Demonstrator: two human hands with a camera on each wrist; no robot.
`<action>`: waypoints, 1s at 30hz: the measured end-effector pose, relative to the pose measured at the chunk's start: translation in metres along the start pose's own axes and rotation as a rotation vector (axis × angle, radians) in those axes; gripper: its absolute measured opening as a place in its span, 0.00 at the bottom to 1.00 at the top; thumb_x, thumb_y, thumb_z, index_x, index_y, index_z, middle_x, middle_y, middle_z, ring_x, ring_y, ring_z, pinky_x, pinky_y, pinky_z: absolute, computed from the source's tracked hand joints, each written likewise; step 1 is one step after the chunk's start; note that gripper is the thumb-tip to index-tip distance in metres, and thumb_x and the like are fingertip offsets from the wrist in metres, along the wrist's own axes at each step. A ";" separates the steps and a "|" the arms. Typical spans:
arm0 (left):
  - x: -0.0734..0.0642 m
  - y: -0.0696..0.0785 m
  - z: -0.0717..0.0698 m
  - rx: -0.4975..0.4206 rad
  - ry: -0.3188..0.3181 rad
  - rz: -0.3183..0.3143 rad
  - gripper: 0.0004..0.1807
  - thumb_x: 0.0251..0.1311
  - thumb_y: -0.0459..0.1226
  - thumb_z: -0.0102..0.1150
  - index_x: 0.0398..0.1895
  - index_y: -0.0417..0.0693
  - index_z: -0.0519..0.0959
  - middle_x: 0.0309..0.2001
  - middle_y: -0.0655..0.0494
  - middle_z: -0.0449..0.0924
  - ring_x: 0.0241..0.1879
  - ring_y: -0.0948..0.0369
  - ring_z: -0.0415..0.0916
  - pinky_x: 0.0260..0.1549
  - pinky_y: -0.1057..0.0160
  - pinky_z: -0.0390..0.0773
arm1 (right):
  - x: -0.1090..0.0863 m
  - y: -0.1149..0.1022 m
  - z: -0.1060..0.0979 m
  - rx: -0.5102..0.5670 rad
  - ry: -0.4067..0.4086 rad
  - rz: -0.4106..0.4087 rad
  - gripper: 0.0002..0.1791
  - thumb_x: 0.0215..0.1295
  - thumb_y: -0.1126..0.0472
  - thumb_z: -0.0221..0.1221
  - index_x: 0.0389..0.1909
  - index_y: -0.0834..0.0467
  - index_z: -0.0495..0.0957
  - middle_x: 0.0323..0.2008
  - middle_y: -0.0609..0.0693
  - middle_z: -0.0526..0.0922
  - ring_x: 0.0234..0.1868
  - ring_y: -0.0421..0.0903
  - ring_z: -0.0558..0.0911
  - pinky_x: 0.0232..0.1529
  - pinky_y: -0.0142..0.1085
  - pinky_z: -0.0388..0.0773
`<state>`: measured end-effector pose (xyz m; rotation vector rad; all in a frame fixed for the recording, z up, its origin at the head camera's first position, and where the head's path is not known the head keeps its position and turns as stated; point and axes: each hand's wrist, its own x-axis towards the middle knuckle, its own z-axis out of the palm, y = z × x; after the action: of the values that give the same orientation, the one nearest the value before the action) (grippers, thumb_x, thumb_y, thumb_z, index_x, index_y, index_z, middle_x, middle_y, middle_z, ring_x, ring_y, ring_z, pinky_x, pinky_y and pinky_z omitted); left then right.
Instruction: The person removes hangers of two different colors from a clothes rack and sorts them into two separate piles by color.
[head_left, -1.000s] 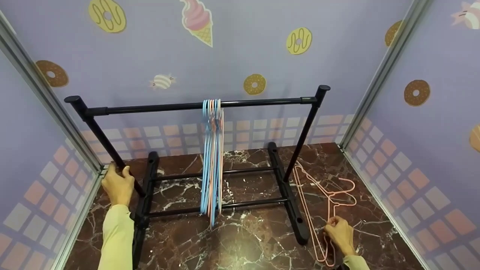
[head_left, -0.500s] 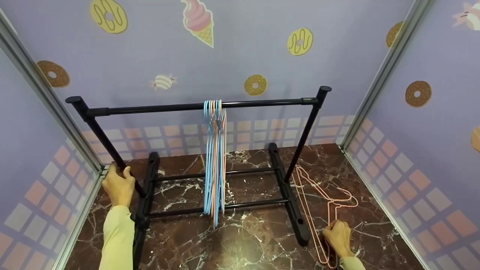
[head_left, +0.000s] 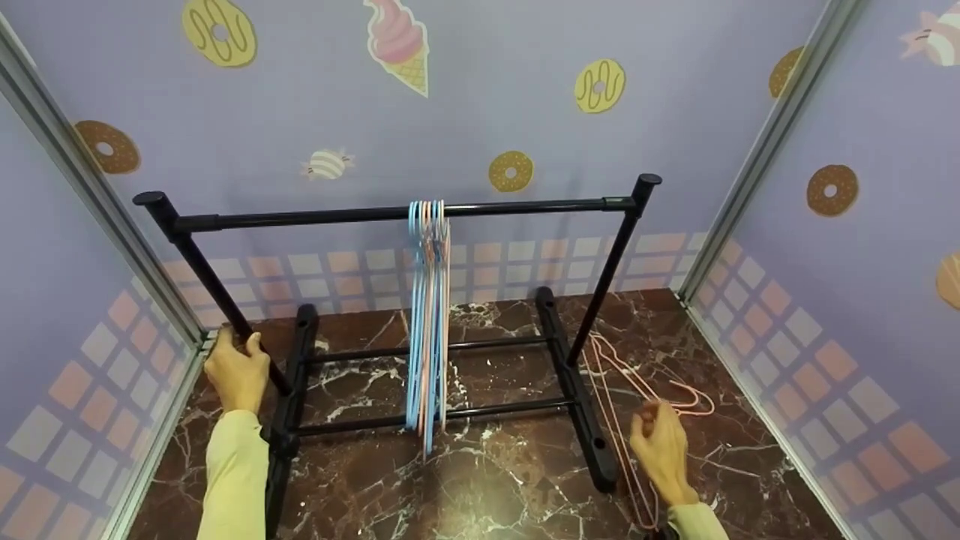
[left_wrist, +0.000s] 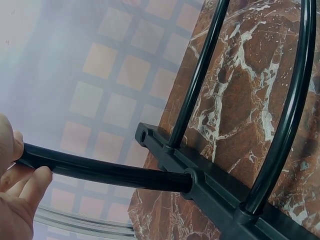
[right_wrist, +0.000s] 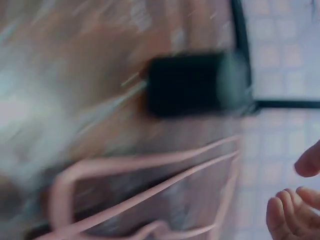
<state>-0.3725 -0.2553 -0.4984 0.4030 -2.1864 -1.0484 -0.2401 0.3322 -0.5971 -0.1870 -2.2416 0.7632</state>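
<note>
My left hand [head_left: 238, 375] grips the left upright post [head_left: 208, 281] of a black clothes rack [head_left: 525, 207], low on the post. In the left wrist view its thumb and fingers [left_wrist: 37, 185] wrap the black tube. Pink hangers [right_wrist: 120, 162] lie on the floor right of the rack, their hooks pointing right. Over them hovers my right hand [head_left: 664, 450], with thumb and fingers parted and nothing between them in the right wrist view. Several blue and pink hangers [head_left: 427, 322] hang bunched near the middle of the top bar.
The rack's right foot [head_left: 596, 450] stands just left of the loose pink hangers. Lilac wall panels [head_left: 450, 120] with sweets printed on them enclose the back and both sides. Brown marbled floor [head_left: 480, 495] spreads beneath and in front of the rack.
My right hand has let go of the pink hangers and moved up over them; the hangers shifted slightly and their hooks now lie closer together. My left hand stays on the post.
</note>
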 end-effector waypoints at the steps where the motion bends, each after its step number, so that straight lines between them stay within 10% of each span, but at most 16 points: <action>1: 0.000 0.000 0.000 0.000 0.000 -0.001 0.13 0.58 0.37 0.56 0.43 0.40 0.74 0.39 0.36 0.79 0.45 0.34 0.71 0.48 0.42 0.66 | 0.005 -0.009 0.001 0.027 0.019 -0.048 0.12 0.46 0.71 0.60 0.35 0.65 0.74 0.27 0.55 0.77 0.27 0.49 0.77 0.31 0.42 0.70; 12: 0.001 0.001 -0.002 0.008 -0.002 -0.016 0.14 0.58 0.38 0.55 0.45 0.41 0.73 0.40 0.34 0.79 0.46 0.33 0.70 0.48 0.40 0.65 | 0.055 -0.102 0.014 0.228 0.058 -0.336 0.15 0.49 0.71 0.59 0.41 0.65 0.75 0.31 0.52 0.79 0.29 0.46 0.78 0.32 0.32 0.71; 30: 0.000 0.000 -0.002 0.011 -0.010 -0.030 0.14 0.58 0.40 0.55 0.46 0.43 0.73 0.40 0.35 0.79 0.45 0.33 0.71 0.47 0.40 0.66 | 0.086 -0.236 0.047 0.293 -0.052 -0.468 0.15 0.53 0.67 0.57 0.43 0.64 0.74 0.33 0.51 0.79 0.33 0.46 0.75 0.39 0.36 0.70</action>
<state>-0.3712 -0.2569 -0.4974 0.4383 -2.2020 -1.0569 -0.3114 0.1491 -0.4345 0.4864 -2.0716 0.8250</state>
